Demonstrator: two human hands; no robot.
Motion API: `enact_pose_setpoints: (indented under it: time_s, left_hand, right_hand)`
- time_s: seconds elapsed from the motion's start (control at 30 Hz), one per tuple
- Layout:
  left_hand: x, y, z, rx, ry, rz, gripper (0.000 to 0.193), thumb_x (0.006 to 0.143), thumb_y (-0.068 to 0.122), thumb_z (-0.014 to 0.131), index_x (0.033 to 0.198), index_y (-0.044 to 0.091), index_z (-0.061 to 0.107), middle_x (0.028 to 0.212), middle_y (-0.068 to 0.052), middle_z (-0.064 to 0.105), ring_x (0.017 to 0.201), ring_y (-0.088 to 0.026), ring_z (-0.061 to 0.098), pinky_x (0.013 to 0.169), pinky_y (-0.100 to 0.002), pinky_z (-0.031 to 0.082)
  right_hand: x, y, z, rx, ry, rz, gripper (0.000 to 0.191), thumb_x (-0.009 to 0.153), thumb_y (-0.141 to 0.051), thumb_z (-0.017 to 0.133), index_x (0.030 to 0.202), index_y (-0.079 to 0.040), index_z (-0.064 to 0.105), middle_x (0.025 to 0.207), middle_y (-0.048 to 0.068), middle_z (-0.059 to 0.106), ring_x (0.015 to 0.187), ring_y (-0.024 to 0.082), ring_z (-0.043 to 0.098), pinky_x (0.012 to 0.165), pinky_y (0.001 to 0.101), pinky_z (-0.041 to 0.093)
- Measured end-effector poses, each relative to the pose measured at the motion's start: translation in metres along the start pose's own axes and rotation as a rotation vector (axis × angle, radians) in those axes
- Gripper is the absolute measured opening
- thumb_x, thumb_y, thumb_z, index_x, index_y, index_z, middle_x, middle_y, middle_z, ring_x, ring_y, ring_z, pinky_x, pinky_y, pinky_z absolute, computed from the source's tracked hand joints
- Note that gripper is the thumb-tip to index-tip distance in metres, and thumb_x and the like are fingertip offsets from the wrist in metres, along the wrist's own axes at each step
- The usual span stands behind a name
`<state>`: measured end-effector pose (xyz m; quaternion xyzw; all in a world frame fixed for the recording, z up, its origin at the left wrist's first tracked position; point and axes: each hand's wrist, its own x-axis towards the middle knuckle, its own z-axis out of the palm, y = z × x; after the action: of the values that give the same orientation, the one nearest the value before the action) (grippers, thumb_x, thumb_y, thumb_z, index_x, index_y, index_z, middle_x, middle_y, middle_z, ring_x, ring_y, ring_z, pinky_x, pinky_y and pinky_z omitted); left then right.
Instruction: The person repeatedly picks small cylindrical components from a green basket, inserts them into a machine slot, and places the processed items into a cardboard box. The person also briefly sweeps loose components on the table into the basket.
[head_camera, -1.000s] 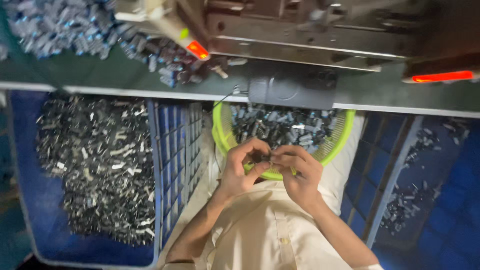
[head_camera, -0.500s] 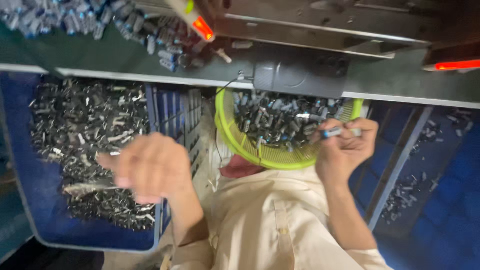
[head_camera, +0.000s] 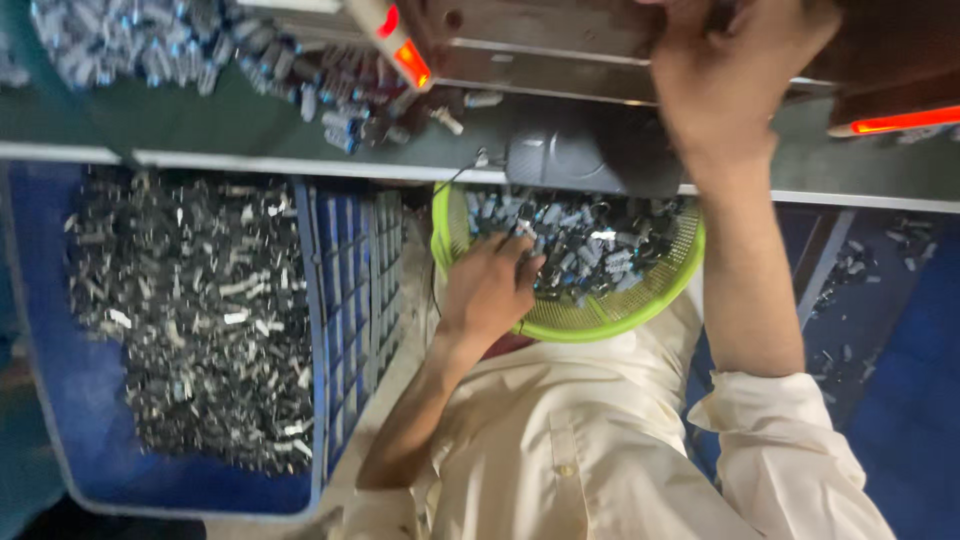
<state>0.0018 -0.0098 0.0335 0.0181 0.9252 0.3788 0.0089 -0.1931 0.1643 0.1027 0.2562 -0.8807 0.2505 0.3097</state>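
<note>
A round yellow-green mesh basket (head_camera: 600, 318) sits in my lap under the bench edge, filled with small grey and blue cylindrical metal parts (head_camera: 590, 245). My left hand (head_camera: 488, 290) rests inside the basket at its left side, fingers curled down into the pile. My right hand (head_camera: 735, 70) is raised to the metal machine (head_camera: 560, 35) at the top of the bench. Its fingertips are blurred and run off the frame's top edge, so what it holds is hidden.
A blue plastic crate (head_camera: 345, 300) on my left holds a heap of shiny metal pieces (head_camera: 190, 310). The green bench top (head_camera: 130, 120) carries loose parts (head_camera: 330, 95). Red lights (head_camera: 412, 62) glow on the machine. A dark box (head_camera: 590, 160) hangs at the bench edge.
My left hand swung from over the blue crate into the basket. My right hand rose from beside the basket up to the machine.
</note>
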Motion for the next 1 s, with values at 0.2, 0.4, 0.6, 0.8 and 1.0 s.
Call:
enact_pose_setpoints:
  time_s: [0.2,0.4,0.6,0.8,1.0]
  left_hand:
    - [0.03,-0.013,0.053,0.192,-0.002,0.197,0.024,0.08,0.013,0.071,0.101,0.003,0.069,0.092,-0.017,0.067,0.092,-0.034,0.066,0.076,-0.043,0.054]
    - [0.064,-0.017,0.087,0.36,-0.092,0.243,0.016,0.074,0.009,0.072,0.088,0.007,0.067,0.089,-0.013,0.068,0.084,-0.031,0.069,0.073,-0.044,0.056]
    - [0.013,0.004,0.022,-0.131,0.059,0.157,0.008,0.083,0.006,0.07,0.091,0.004,0.07,0.086,-0.012,0.067,0.08,-0.032,0.069,0.069,-0.04,0.056]
    - [-0.017,-0.005,-0.003,-0.729,0.061,-0.003,0.023,0.076,-0.003,0.075,0.099,0.002,0.073,0.093,-0.009,0.067,0.085,-0.024,0.068,0.076,-0.033,0.054]
    - [-0.015,-0.019,0.01,-1.255,-0.348,-0.308,0.034,0.078,-0.01,0.074,0.111,-0.002,0.07,0.094,-0.005,0.072,0.088,-0.011,0.07,0.079,-0.026,0.056]
  right_hand:
    - [0.001,0.003,-0.009,0.375,0.056,0.004,0.026,0.092,0.026,0.066,0.108,0.006,0.062,0.104,0.024,0.06,0.094,0.022,0.066,0.077,0.0344,0.056]
    - [0.029,-0.012,-0.019,0.333,-0.09,-0.103,0.033,0.083,0.029,0.059,0.105,0.005,0.061,0.109,0.015,0.072,0.104,0.027,0.07,0.088,0.0343,0.059]
    - [0.02,-0.042,-0.073,0.07,-0.095,-0.151,0.042,0.063,0.021,0.059,0.1,0.004,0.068,0.102,0.016,0.073,0.094,0.034,0.067,0.084,0.0427,0.054]
    - [-0.123,-0.088,-0.046,0.866,-0.32,0.548,0.031,0.08,0.024,0.061,0.1,0.001,0.062,0.103,0.012,0.072,0.095,0.023,0.076,0.073,0.0304,0.064]
    - [-0.183,-0.093,-0.036,0.979,-0.262,0.677,0.037,0.082,0.022,0.067,0.113,0.0,0.065,0.106,0.015,0.067,0.091,0.019,0.069,0.083,0.029,0.058]
